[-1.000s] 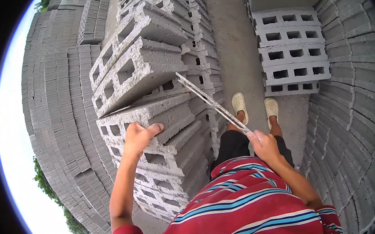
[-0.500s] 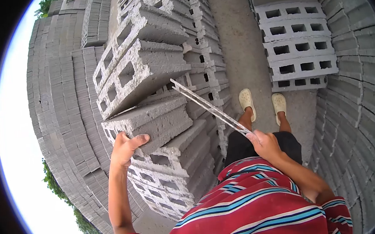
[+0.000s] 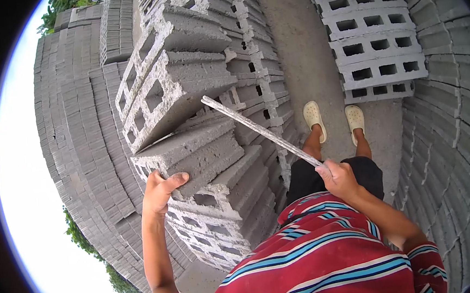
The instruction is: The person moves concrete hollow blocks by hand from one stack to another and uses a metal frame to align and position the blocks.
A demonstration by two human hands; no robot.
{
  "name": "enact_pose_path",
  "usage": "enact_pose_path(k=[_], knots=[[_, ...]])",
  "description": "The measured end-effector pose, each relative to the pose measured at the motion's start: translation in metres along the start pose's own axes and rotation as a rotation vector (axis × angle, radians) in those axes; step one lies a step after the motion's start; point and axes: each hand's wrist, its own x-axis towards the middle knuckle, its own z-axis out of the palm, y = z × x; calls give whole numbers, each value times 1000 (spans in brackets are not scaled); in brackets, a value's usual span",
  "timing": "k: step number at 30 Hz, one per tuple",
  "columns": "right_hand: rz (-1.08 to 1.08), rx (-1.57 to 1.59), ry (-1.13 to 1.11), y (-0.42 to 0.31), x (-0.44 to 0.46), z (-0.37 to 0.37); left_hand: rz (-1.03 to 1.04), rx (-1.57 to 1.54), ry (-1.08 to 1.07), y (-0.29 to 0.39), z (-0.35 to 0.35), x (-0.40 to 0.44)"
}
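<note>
My left hand (image 3: 161, 191) grips the near end of a grey hollow concrete block (image 3: 200, 149), its thumb on the block's face and its fingers partly hidden at the holed side. Above it, a tilted block (image 3: 194, 76) leans away, with a wedge-shaped gap between the two. My right hand (image 3: 337, 178) is closed around one end of a thin, cement-crusted rod (image 3: 261, 129). The rod slants up and left, its far tip close to the gap under the tilted block. Whether the tip touches a block I cannot tell.
More blocks (image 3: 233, 201) are stacked under my left hand. Another stack (image 3: 375, 44) stands at the upper right, beside a concrete path (image 3: 293, 50) where my feet in pale clogs are. Long block walls rise at the far left (image 3: 80, 114) and right (image 3: 452, 131).
My left hand has shifted left and down with the gripped block, which has turned slightly. The rod, earlier showing as two prongs, now appears as one line, its tip further left.
</note>
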Motion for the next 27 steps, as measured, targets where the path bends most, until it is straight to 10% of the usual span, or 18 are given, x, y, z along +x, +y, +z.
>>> enact_pose_path(k=[27], knots=[[362, 173, -156, -5, 1, -16, 42, -17, 27, 8, 13, -6]])
